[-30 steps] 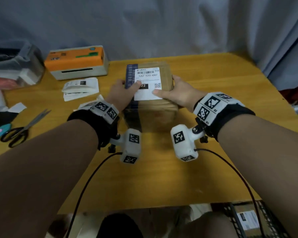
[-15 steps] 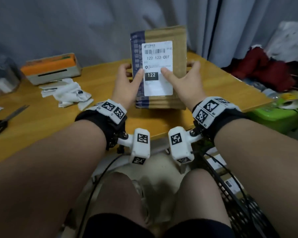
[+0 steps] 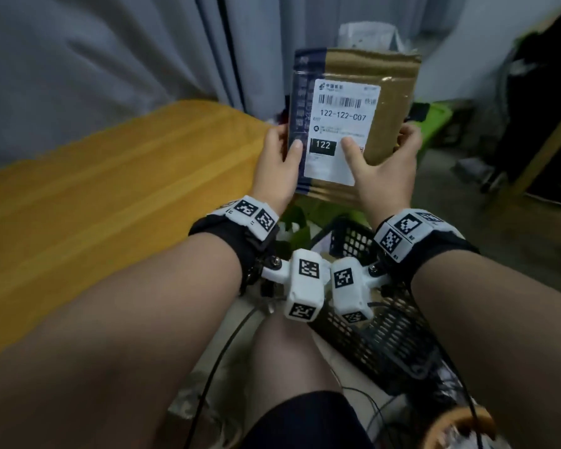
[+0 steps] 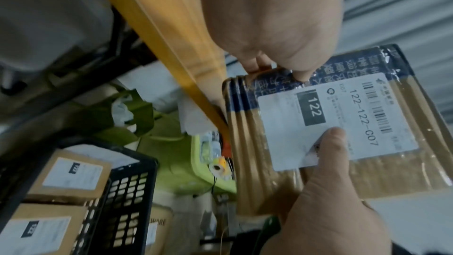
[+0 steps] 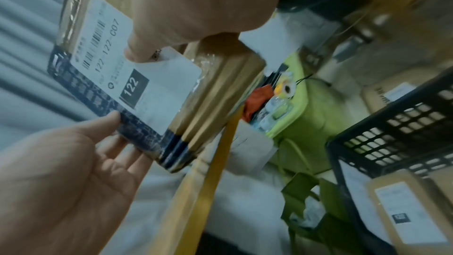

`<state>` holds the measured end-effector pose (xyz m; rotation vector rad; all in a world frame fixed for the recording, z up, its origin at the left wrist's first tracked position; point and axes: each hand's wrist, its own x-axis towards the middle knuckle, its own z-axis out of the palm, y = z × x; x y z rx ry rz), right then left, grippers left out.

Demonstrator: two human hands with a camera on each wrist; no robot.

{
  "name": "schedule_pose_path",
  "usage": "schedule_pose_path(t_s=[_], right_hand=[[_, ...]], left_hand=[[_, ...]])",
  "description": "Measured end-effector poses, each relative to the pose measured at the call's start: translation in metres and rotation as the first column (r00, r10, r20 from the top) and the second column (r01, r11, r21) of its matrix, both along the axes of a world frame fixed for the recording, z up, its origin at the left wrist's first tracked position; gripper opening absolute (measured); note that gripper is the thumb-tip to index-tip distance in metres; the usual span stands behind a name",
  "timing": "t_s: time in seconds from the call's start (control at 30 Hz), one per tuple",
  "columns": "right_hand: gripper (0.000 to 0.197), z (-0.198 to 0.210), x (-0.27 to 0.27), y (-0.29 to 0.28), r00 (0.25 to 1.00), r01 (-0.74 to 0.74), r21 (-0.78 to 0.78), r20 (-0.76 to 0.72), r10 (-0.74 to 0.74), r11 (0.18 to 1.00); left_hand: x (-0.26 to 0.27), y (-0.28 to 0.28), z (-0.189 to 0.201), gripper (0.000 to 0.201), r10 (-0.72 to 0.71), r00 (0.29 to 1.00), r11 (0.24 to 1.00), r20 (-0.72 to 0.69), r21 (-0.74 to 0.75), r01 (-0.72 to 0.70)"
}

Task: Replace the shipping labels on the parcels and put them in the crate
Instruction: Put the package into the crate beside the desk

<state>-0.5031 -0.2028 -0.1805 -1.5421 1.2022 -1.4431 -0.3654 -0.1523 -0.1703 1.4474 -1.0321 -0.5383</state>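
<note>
I hold a brown cardboard parcel [image 3: 392,102] upright in the air, past the table's right end. Its face has a dark blue strip and a white label [image 3: 340,118] reading 122-122-C07. My left hand [image 3: 282,147] grips its left edge, thumb on the blue strip. My right hand [image 3: 382,170] grips the right edge, thumb pressed on the label. Below my wrists sits the black mesh crate [image 3: 392,325]. In the left wrist view the crate [image 4: 127,191] holds labelled parcels [image 4: 71,175]. The right wrist view shows the held parcel [image 5: 215,92] and the crate [image 5: 392,137].
The yellow wooden table [image 3: 110,189] lies to my left, grey curtains behind it. A light green bin [image 3: 434,121] full of odds and ends stands on the floor beyond the crate. My knees and the wrist cameras' cables are under my arms.
Both hands have lifted the parcel off the table and carried it right, past the table's end and over the crate. My view has swung right with it.
</note>
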Motion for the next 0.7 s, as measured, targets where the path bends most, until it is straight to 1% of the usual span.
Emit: schedule_pose_path(t_s=[0.1, 0.2, 0.27, 0.33, 0.37, 0.43, 0.5, 0.57, 0.63, 0.7], right_hand=[[0.077, -0.021, -0.033, -0.015, 0.994, 0.084, 0.079, 0.060, -0.089, 0.993], [0.082, -0.045, -0.056, -0.023, 0.983, 0.144, 0.127, 0.094, -0.157, 0.981], [0.086, -0.062, -0.068, -0.025, 0.982, 0.172, 0.166, 0.043, -0.182, 0.971], [0.087, -0.080, -0.077, -0.027, 0.982, 0.187, 0.211, -0.039, -0.183, 0.959], [0.087, -0.091, -0.081, -0.028, 0.980, 0.193, 0.240, -0.085, -0.178, 0.951], [0.085, -0.113, -0.086, -0.033, 0.974, 0.201, 0.296, -0.158, -0.160, 0.934], [0.082, -0.137, -0.089, -0.038, 0.967, 0.201, 0.354, -0.218, -0.129, 0.913], [0.077, -0.160, -0.090, -0.045, 0.958, 0.200, 0.412, -0.273, -0.088, 0.889], [0.074, -0.188, -0.091, -0.055, 0.947, 0.224, 0.470, -0.313, -0.076, 0.854], [0.075, -0.217, -0.094, -0.062, 0.934, 0.259, 0.527, -0.351, -0.071, 0.809]], left_hand=[[-0.035, -0.025, -0.007, 0.031, -0.134, 0.991, 0.991, -0.001, -0.012, 0.134], [-0.062, -0.039, -0.018, 0.034, -0.222, 0.975, 0.975, 0.033, 0.008, 0.221], [-0.070, -0.044, -0.036, 0.038, -0.277, 0.961, 0.959, 0.016, 0.073, 0.275], [-0.073, -0.046, -0.059, 0.043, -0.312, 0.950, 0.938, 0.011, 0.162, 0.306], [-0.071, -0.049, -0.070, 0.043, -0.315, 0.949, 0.927, 0.037, 0.226, 0.299], [-0.064, -0.057, -0.095, 0.042, -0.304, 0.940, 0.900, 0.156, 0.372, 0.230], [-0.054, -0.067, -0.123, 0.043, -0.334, 0.914, 0.843, 0.229, 0.506, 0.181], [-0.048, -0.077, -0.149, 0.044, -0.384, 0.888, 0.787, 0.254, 0.593, 0.170], [-0.046, -0.087, -0.174, 0.044, -0.405, 0.876, 0.744, 0.261, 0.652, 0.150], [-0.044, -0.094, -0.197, 0.043, -0.399, 0.881, 0.727, 0.255, 0.674, 0.133]])
